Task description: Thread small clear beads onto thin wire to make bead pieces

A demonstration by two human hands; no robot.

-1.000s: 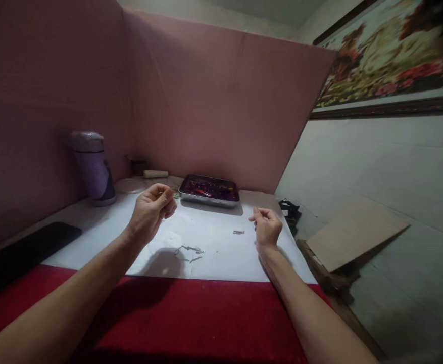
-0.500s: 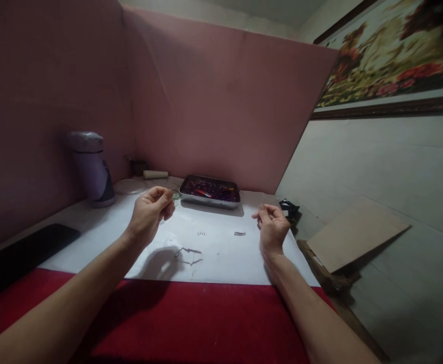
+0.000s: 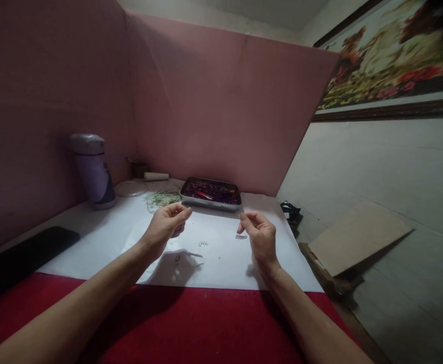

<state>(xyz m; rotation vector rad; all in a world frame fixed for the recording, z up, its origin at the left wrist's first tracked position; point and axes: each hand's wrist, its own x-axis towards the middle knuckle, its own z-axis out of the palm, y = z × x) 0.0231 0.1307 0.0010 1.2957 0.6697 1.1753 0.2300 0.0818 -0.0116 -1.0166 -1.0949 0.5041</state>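
My left hand (image 3: 170, 222) is raised over the white sheet, thumb and fingers pinched together. Opposite it, my right hand (image 3: 259, 236) is closed in a similar pinch. Whatever either one holds is too thin or small to make out. In the gap between them, lower down, appears a short row of small shiny beads (image 3: 203, 244); whether it hangs or lies on the sheet I cannot tell. A small pinkish piece (image 3: 241, 236) shows just left of my right hand. Thin cord-like strips (image 3: 193, 254) lie in the left hand's shadow.
Behind the hands stands a metal tray (image 3: 210, 205) with dark purple contents and red and orange sticks. Left of it are a tangle of pale green strands (image 3: 162, 200), a pale roll (image 3: 156, 176) and a purple bottle (image 3: 94, 174). A black flat object (image 3: 50, 241) lies at left.
Both hands have come closer together, the left moving right and the right moving left. The bead row has changed from a gentle arc to a bent shape and appears slightly lower.
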